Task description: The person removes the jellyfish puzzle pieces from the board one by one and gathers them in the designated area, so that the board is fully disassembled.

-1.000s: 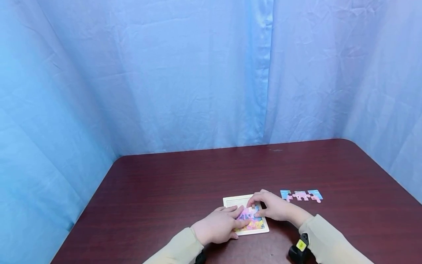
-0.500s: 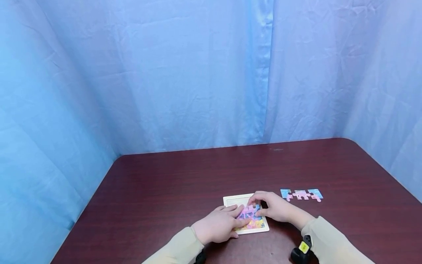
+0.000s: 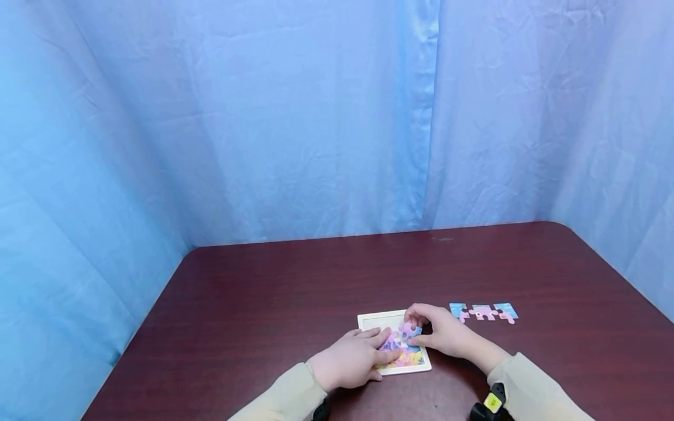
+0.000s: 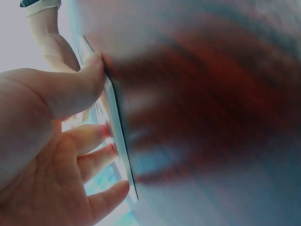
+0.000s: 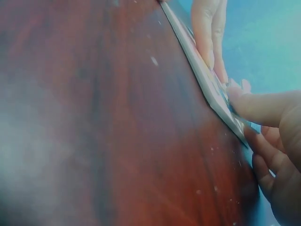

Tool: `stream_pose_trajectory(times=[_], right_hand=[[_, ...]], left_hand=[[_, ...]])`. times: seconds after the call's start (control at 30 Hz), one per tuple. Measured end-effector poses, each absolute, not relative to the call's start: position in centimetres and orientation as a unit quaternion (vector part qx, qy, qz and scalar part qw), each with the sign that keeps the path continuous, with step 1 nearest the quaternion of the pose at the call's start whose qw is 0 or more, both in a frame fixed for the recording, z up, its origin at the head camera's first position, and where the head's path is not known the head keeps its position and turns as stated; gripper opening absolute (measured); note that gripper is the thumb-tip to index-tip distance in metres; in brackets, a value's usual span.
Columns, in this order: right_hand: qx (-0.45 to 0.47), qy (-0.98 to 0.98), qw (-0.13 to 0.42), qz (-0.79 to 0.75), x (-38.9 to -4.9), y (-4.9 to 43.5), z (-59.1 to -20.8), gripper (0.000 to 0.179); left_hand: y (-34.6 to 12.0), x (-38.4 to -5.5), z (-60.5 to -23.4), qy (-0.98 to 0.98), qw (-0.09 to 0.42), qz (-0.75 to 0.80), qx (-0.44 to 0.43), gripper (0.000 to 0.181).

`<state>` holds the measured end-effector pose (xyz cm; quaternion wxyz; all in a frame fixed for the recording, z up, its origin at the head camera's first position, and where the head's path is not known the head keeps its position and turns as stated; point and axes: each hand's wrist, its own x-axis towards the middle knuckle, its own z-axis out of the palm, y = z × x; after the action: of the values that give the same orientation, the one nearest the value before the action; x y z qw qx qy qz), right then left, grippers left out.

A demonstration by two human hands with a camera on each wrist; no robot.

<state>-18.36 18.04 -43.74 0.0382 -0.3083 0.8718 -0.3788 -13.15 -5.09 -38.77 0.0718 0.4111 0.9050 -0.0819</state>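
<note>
A shallow white puzzle tray (image 3: 368,317) lies on the table with a colourful, partly filled jigsaw picture in it. My left hand (image 3: 346,358) rests across its left side, fingers spread over the fitted pieces and thumb at the near edge. At the right side, my right hand (image 3: 442,332) pinches a pink and blue puzzle piece (image 3: 409,331) between thumb and fingers. That piece is tilted up from the picture, its edge showing under the right thumb (image 5: 256,107) in the right wrist view. The bare backing shows along the tray's far side.
Three loose puzzle pieces (image 3: 482,312), pink and blue, lie in a row right of the tray. The dark red wooden table (image 3: 274,292) stretches back to blue curtains (image 3: 305,146), which hang along its far side and both flanks. Each wrist carries a black strapped device.
My right hand has drawn slightly to the right, and the piece in its fingers has tipped up out of the picture. The left hand has stayed in place on the puzzle.
</note>
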Motion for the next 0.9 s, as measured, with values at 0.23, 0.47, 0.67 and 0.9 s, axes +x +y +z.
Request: stream_pose_trajectory(times=[0.23, 0.47, 0.67, 0.9], right_hand=[[-0.304, 0.878, 0.018, -0.369, -18.2, 17.9, -43.8, 0.033], [-0.273, 0.894, 0.002, -0.354, -18.2, 17.0, -43.7, 0.030], [-0.244, 0.917, -0.015, -0.314, -17.9, 16.2, -43.2, 0.029], [-0.261, 0.921, -0.032, -0.287, -17.9, 16.5, -42.9, 0.023]], left_hand=[[-5.1, -13.1, -38.8, 0.907, 0.075, -0.082, 0.407, 0.052], [-5.2, -13.2, -39.0, 0.907, 0.070, -0.082, 0.407, 0.052], [-5.2, -13.2, -39.1, 0.905, 0.054, -0.090, 0.413, 0.052], [-5.1, -13.3, -39.2, 0.905, 0.051, -0.090, 0.413, 0.053]])
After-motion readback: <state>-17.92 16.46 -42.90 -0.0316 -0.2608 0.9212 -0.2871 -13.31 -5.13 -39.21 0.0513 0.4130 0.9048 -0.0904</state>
